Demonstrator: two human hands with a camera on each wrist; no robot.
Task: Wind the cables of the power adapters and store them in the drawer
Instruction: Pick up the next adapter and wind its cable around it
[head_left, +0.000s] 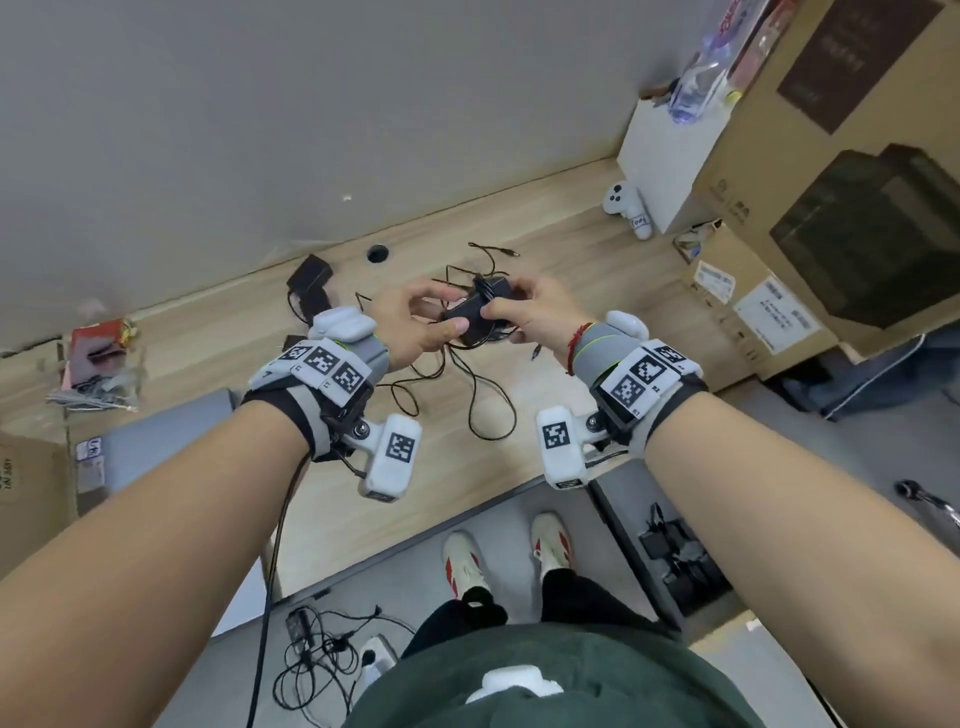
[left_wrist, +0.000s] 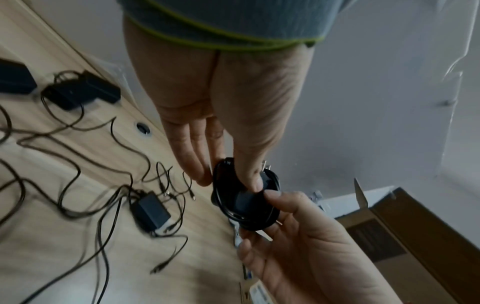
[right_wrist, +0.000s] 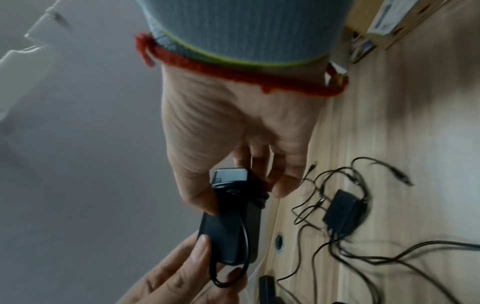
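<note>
At the centre of the head view both hands hold one black power adapter (head_left: 480, 309) clear above the desk (head_left: 571, 270). The left hand (head_left: 415, 325) pinches its near end between thumb and fingers, probably to steady the block, while the right hand (head_left: 524, 312) has thumb and fingers curled round the far end where the cable (right_wrist: 233, 257) is wound in turns; each grip is closed on the adapter. A slack loop of that cable hangs by the left fingers in the right wrist view, so I judge the winding is nearly done, with the tail not yet tucked in.

Below the hands, loose cables (head_left: 467, 384) sprawl across the pale wood desk, and another adapter (head_left: 310, 275) lies at upper left by a round cable hole (head_left: 377, 253). A grey wall backs the desk; cardboard boxes (head_left: 831, 156) stack at upper right, beside a white controller (head_left: 626, 208). An open drawer (head_left: 675, 566) holding dark items shows at lower right.
</note>
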